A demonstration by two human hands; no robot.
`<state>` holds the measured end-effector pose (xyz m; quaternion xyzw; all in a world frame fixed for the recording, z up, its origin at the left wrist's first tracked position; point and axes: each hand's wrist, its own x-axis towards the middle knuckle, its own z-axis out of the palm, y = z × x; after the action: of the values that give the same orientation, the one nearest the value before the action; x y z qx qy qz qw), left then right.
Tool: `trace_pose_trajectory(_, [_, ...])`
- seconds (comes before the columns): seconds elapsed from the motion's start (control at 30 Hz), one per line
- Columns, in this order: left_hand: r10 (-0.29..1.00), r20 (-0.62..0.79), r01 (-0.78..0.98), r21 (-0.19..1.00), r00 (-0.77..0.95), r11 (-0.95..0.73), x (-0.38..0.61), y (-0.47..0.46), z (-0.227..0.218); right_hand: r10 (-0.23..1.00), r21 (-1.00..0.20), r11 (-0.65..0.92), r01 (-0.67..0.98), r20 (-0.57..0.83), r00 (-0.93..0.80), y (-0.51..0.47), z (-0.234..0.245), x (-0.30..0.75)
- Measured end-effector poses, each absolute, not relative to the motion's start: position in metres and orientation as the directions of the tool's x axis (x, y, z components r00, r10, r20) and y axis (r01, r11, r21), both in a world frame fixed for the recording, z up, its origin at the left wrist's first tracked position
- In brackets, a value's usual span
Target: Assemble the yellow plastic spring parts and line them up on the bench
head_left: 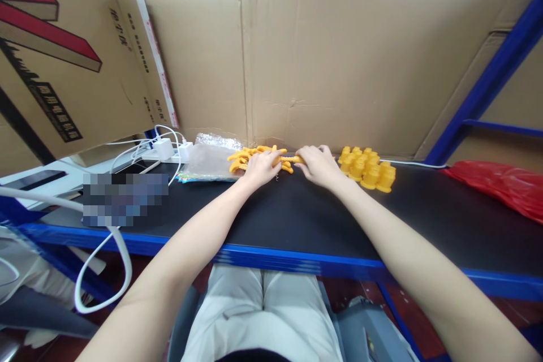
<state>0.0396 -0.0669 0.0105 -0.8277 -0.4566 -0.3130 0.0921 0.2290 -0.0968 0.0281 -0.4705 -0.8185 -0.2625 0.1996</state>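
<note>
Between my hands stretches a thin orange plastic-looking piece, its exact kind too small to make out. My left hand closes on its left end, over a pile of orange branching pieces. At the other end, the fingers of my right hand are curled and pinch the piece. Part of it is hidden by my fingers. A cluster of yellow cylindrical parts stands just right of my right hand. Clear plastic bags lie left of the orange pile.
The black tabletop has a blue front rail. A cardboard wall rises behind it. White chargers and cables crowd the left side, beside a phone. A red plastic bag lies at the right.
</note>
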Motion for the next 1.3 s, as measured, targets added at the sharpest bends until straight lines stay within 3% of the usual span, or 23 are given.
trace_pose_trajectory(0.2, [0.708,0.595,0.825,0.129,0.38,-0.55,0.041,-0.07,0.012,0.657,0.222,0.429,0.875,0.589,-0.471,-0.096,0.028,0.23])
trace_pose_trajectory(0.4, [0.737,0.563,0.849,0.112,0.373,-0.516,0.042,-0.07,0.013,0.743,0.247,0.393,0.886,0.483,-0.464,-0.095,0.031,0.231])
trace_pose_trajectory(0.6, [0.753,0.544,0.854,0.121,0.37,-0.506,0.05,-0.072,0.015,0.713,0.261,0.384,0.886,0.525,-0.464,-0.097,0.037,0.234])
trace_pose_trajectory(0.93, [0.777,0.523,0.882,0.095,0.35,-0.461,0.043,-0.07,0.016,0.76,0.16,0.455,0.876,0.443,-0.476,-0.088,0.028,0.238])
trace_pose_trajectory(1.3, [0.782,0.515,0.87,0.128,0.351,-0.475,0.048,-0.07,0.014,0.742,0.307,0.326,0.894,0.502,-0.444,-0.101,0.039,0.233])
